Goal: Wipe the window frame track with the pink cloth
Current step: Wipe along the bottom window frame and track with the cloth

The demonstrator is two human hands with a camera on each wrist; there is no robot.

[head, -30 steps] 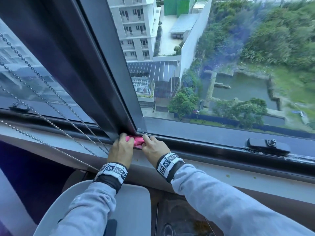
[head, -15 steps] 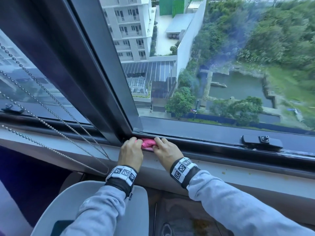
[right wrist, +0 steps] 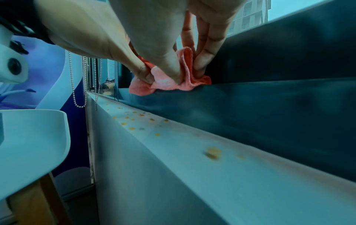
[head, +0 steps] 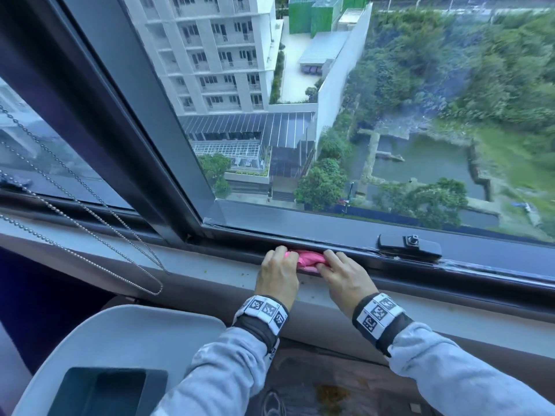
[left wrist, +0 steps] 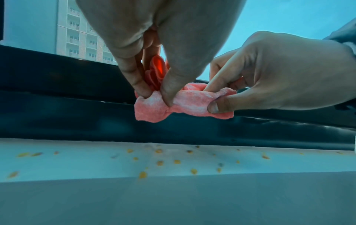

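Observation:
A bunched pink cloth [head: 305,259] lies pressed into the dark window frame track [head: 468,267], a little right of the upright frame post. My left hand [head: 277,267] pinches its left end and my right hand [head: 341,270] pinches its right end. In the left wrist view the pink cloth [left wrist: 185,105] is squeezed between left thumb and fingers, while the right hand [left wrist: 269,79] holds the other end with thumb underneath. In the right wrist view the pink cloth [right wrist: 173,82] drapes over the track's inner lip. Most of the cloth is hidden under the fingers.
A black window latch [head: 410,244] sits on the track just right of my hands. Yellow crumbs [left wrist: 159,162] dot the pale sill [head: 210,274]. Beaded blind chains [head: 90,235] hang at left. A white chair [head: 120,340] stands below the sill.
Both hands have slid the cloth to the right along the track, away from the corner at the upright post and toward the latch.

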